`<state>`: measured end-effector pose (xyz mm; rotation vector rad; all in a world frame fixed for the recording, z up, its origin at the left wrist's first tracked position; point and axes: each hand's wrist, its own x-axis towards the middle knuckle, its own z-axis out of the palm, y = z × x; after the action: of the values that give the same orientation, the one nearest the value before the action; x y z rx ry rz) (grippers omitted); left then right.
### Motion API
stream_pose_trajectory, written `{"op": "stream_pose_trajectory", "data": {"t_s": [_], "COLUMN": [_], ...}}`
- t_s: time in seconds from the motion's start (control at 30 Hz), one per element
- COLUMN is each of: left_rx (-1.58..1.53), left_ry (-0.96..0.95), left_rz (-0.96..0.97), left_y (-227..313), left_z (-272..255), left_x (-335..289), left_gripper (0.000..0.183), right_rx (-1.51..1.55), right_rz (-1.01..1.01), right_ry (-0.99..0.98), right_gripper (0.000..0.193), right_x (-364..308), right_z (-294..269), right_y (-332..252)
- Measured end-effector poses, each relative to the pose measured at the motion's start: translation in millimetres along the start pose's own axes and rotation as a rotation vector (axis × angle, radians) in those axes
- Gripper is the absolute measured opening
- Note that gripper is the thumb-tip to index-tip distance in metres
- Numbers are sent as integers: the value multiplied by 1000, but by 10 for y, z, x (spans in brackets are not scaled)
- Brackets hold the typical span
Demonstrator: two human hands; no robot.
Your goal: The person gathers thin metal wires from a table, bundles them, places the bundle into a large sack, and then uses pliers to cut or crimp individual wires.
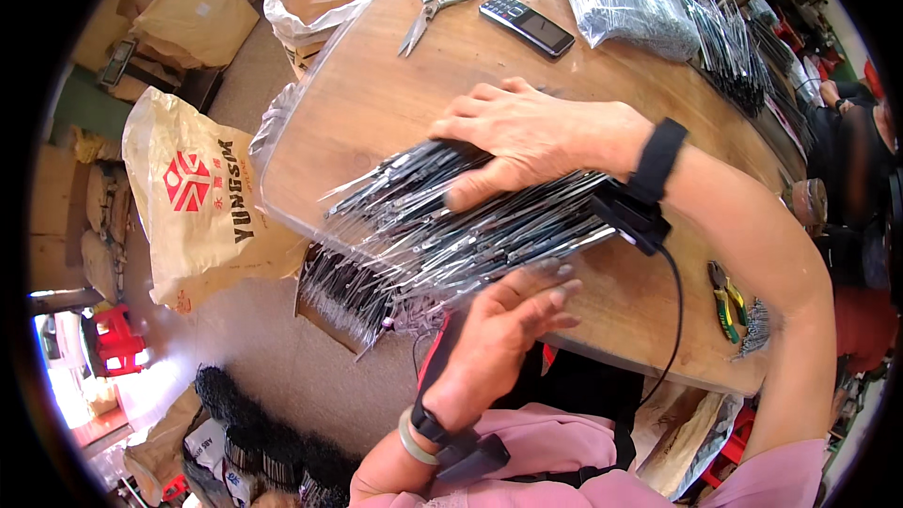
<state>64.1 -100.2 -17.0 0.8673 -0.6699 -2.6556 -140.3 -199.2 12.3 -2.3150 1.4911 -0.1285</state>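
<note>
A large heap of thin black and silvery metal rods, many with small joints like umbrella ribs, lies across the near left side of the table. On top of it rests my right hand, palm down, thumb apart from the stretched fingers. My left hand is at the near edge of the heap, fingers extended and slightly blurred. Whether its fingertips touch the rods, I cannot tell. Below the table's left edge, more rods stand bunched in a box, partly hidden by the heap.
Scissors and a keypad phone lie at the table's far side, beside a clear bag of metal parts. Pliers sit at the right edge. A brown paper sack stands left of the table. A person is at far right.
</note>
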Motion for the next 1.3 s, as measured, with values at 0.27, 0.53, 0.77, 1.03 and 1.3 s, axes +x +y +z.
{"op": "stream_pose_trajectory", "data": {"t_s": [0.27,0.53,0.77,1.03,1.3], "left_rx": [68,122,-249,-51,530], "left_ry": [8,383,110,432,225], "left_rz": [30,65,293,340,617], "left_y": [83,-496,-521,-479,-21], "left_z": [-85,-364,-224,76,882], "left_x": [-72,-616,-206,-858,-1195], "left_gripper": [31,41,54,38,40], "right_rx": [-92,-13,77,1164,1001], "right_rz": [106,228,259,395,163], "right_ry": [-106,265,323,282,700], "right_gripper": [121,86,79,88,96], "right_x": [-848,-889,-961,-1208,-1648], "right_z": [123,438,714,1011,230], "right_y": [-346,-636,-1258,-1804,-2084]}}
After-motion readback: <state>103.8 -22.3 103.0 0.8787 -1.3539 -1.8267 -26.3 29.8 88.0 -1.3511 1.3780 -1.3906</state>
